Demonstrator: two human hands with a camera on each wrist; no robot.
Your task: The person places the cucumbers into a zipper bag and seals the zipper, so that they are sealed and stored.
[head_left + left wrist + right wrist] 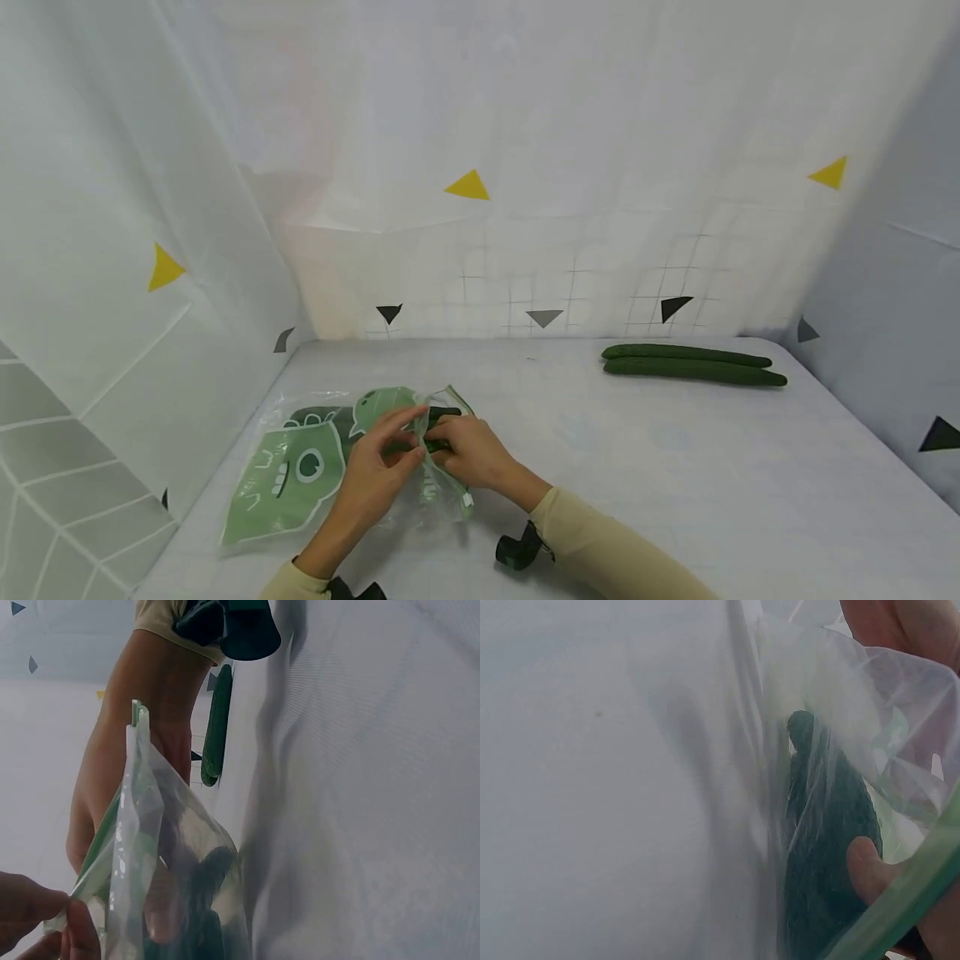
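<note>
A clear zip bag [285, 487] printed with a green cartoon monster lies on the left of the table, its mouth facing right. Dark green cucumbers [829, 832] are inside it, their ends near the opening. My left hand [378, 471] pinches the bag's edge at the mouth between thumb and fingers, as the left wrist view also shows. Reaching into the opening, my right hand [474, 450] holds a cucumber end, with the thumb [866, 862] lying against the dark skin. The bag's film and green zip strip [900, 900] partly hide its other fingers.
Two long cucumbers [693, 371] lie side by side at the back right of the white table [637, 483]. White sheets with yellow, grey and black triangles stand behind and at both sides. Black wrist devices [517, 550] hang below the sleeves.
</note>
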